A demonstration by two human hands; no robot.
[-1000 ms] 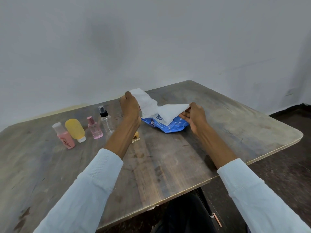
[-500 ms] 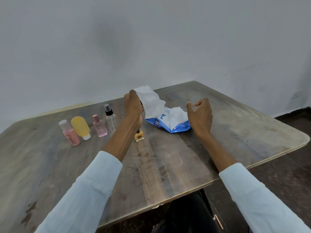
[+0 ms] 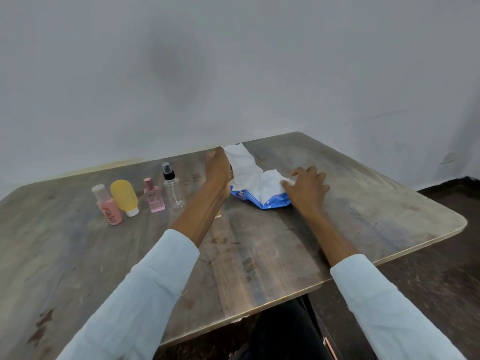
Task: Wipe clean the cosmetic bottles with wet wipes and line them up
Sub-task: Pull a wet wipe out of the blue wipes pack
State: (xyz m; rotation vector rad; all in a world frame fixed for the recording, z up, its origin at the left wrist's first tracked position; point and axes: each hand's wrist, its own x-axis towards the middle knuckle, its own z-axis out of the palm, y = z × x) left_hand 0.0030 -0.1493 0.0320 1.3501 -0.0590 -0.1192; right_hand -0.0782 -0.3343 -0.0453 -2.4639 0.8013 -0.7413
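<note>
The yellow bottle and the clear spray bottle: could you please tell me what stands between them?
In the head view, the pink perfume bottle stands upright between the yellow bottle and the clear spray bottle.

**Hands pulling a wipe from its pack**

On a worn wooden surface [image 3: 259,255], the left hand [image 3: 218,170] grips a white wipe [image 3: 246,167] raised from a blue pack [image 3: 270,201]. The right hand [image 3: 307,188] presses the pack down, fingers [image 3: 298,172] spread. At left stand four bottles: pink [image 3: 109,206], yellow [image 3: 124,196], small pink [image 3: 153,197], and clear spray [image 3: 172,188].
</note>
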